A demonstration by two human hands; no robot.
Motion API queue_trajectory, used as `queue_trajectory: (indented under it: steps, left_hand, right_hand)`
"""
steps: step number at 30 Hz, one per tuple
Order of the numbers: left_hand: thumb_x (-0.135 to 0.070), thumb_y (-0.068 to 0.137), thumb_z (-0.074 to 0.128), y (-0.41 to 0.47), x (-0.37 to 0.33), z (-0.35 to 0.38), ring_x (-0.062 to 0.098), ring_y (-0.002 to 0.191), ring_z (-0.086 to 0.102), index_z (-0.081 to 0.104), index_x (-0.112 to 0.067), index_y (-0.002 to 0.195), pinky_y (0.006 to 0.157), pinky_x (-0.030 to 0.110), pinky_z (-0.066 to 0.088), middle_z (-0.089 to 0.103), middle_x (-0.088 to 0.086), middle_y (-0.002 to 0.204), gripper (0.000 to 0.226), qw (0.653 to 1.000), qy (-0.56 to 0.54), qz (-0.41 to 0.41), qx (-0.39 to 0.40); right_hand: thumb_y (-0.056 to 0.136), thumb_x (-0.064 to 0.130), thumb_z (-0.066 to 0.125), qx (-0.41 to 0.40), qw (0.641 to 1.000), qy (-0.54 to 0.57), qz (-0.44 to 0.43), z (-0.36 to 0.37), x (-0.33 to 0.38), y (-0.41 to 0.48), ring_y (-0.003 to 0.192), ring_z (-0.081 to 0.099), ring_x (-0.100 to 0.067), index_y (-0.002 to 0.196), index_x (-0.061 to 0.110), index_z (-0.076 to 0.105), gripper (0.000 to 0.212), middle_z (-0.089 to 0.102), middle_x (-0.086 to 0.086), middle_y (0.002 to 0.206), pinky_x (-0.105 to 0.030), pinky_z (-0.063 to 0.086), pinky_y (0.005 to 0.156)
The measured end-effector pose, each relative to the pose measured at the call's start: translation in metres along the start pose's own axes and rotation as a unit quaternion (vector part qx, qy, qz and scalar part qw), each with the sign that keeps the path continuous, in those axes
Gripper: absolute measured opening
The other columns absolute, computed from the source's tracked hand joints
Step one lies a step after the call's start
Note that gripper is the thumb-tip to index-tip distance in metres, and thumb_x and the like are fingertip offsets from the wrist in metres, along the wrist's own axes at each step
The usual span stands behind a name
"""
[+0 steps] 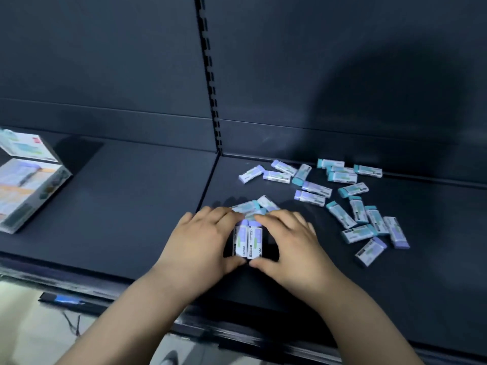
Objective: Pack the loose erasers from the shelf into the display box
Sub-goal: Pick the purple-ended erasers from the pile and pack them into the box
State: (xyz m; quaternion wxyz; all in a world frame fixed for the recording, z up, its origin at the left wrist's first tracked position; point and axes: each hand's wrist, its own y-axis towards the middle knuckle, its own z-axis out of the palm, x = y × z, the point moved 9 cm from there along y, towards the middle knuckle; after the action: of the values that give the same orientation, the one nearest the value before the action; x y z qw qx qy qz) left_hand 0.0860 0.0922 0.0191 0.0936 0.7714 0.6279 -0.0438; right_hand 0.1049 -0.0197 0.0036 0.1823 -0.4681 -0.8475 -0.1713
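Observation:
Two white-sleeved erasers with purple ends [248,241] stand side by side between my hands on the dark shelf [131,206]. My left hand [200,243] curls round their left side, and my right hand [287,241] curls round their right side; the thumbs nearly meet below them. A few more erasers [257,205] lie just beyond my fingertips. Several loose erasers [363,214] with teal or purple ends are scattered to the right. The display box [23,191] stands open at the far left, its lid tilted up.
The shelf's back panel and a slotted upright [210,83] rise behind. The shelf's front edge [237,320] runs below my forearms, with a pale floor beneath. A wide bare stretch of shelf lies between the box and my hands.

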Motion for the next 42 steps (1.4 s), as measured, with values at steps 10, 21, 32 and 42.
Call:
queue_trajectory:
  steps: [10, 21, 32, 42]
  left_hand:
    - [-0.048, 0.051, 0.083, -0.082, 0.163, -0.069, 0.018, 0.091, 0.063, 0.065, -0.022, 0.108, 0.072, 0.035, 0.047, 0.067, -0.008, 0.102, 0.065, 0.997, 0.042, 0.034, -0.060]
    - [-0.050, 0.059, 0.078, -0.104, 0.227, -0.093, 0.017, 0.095, 0.062, 0.064, -0.022, 0.112, 0.076, 0.035, 0.048, 0.067, -0.008, 0.105, 0.062, 0.996, 0.014, 0.054, -0.068]
    - [-0.047, 0.054, 0.082, -0.086, 0.275, -0.106, 0.018, 0.100, 0.062, 0.064, -0.022, 0.113, 0.080, 0.037, 0.047, 0.066, -0.008, 0.108, 0.066, 0.997, 0.031, -0.015, -0.076]
    - [-0.043, 0.056, 0.082, -0.083, 0.384, -0.121, 0.022, 0.098, 0.060, 0.063, -0.020, 0.116, 0.079, 0.037, 0.044, 0.063, -0.004, 0.107, 0.067, 0.996, 0.013, -0.020, -0.086]
  right_hand:
    - [0.073, 0.045, 0.069, -0.032, 0.999, -0.004, 0.014, 0.079, 0.169, 0.057, 0.120, 0.025, -0.004, 0.136, 0.033, 0.036, 0.071, 0.038, 0.015, 0.130, -0.021, 0.015, 0.099]
    - [0.071, 0.052, 0.066, -0.056, 0.998, 0.009, 0.038, 0.094, 0.226, 0.079, 0.113, 0.028, 0.003, 0.134, 0.033, 0.041, 0.070, 0.036, 0.026, 0.117, -0.022, 0.023, 0.098]
    - [0.073, 0.050, 0.066, -0.020, 0.997, 0.071, 0.023, 0.111, 0.233, 0.122, 0.111, 0.021, 0.012, 0.133, 0.040, 0.038, 0.067, 0.029, 0.033, 0.117, -0.020, 0.022, 0.103]
    - [0.075, 0.047, 0.067, -0.044, 0.996, 0.056, 0.048, 0.145, 0.285, 0.184, 0.116, 0.023, 0.008, 0.135, 0.036, 0.037, 0.068, 0.030, 0.030, 0.119, -0.020, 0.023, 0.106]
